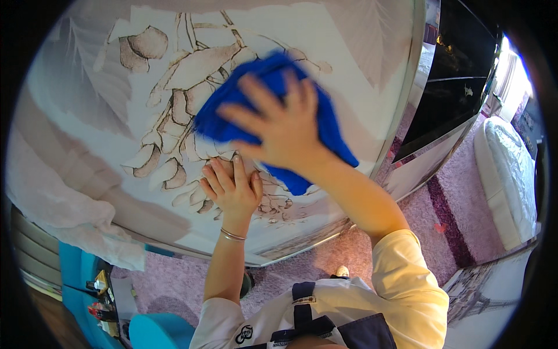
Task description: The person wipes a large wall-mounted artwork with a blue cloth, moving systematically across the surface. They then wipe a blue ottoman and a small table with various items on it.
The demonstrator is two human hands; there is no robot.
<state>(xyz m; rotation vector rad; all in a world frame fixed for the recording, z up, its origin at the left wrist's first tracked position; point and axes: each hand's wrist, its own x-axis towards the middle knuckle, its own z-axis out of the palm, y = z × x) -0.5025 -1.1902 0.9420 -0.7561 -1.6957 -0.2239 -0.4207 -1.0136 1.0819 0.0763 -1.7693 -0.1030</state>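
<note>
A blue cloth (pixel 279 170) lies spread against a large pale panel (pixel 348 39) printed with flowers and leaves. My right hand (pixel 283 122) presses flat on the cloth with its fingers apart, slightly blurred. Below and left of it, my left hand (pixel 233 185) rests on the printed flowers with its fingers spread and nothing in it. A thin bracelet circles the left wrist.
White sheer fabric (pixel 78 218) hangs at the lower left. Beyond it are a turquoise seat (pixel 161 331) and a table with small items. A glossy black panel (pixel 453 83) and a plastic-covered white upholstered piece (pixel 505 174) stand right, over pink carpet (pixel 462 196).
</note>
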